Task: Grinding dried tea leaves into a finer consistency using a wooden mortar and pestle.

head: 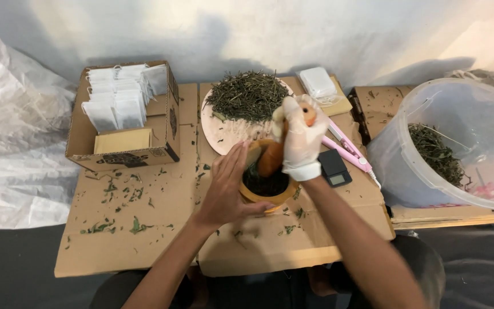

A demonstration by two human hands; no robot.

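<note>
We are working at a wooden mortar (267, 191) that is sitting near the middle of the flattened cardboard (161, 229) serving as our bench, with dark crushed leaves inside it. Our left hand (227, 189), bare, is cupping the mortar's left side, fingers spread and pressing against the rim. Our right hand (302, 134), in a thin white glove, is closing tightly around the top of a wooden pestle (271, 157), whose lower end is dipping into the bowl.

Just beyond the mortar a pink plate (224, 134) is carrying a heap of dried green herbs (248, 94). To the right of the mortar a small black scale (334, 167) is lying beside a pink handheld tool (347, 151), and a wrapped white packet (318, 84) is resting farther back. On the far left an open cardboard box (124, 146) is holding rows of white sachets (115, 97). At the right edge a clear plastic tub (458, 143) is holding more dried herbs. Green leaf scraps (118, 209) are lying scattered over the cardboard at near left.
</note>
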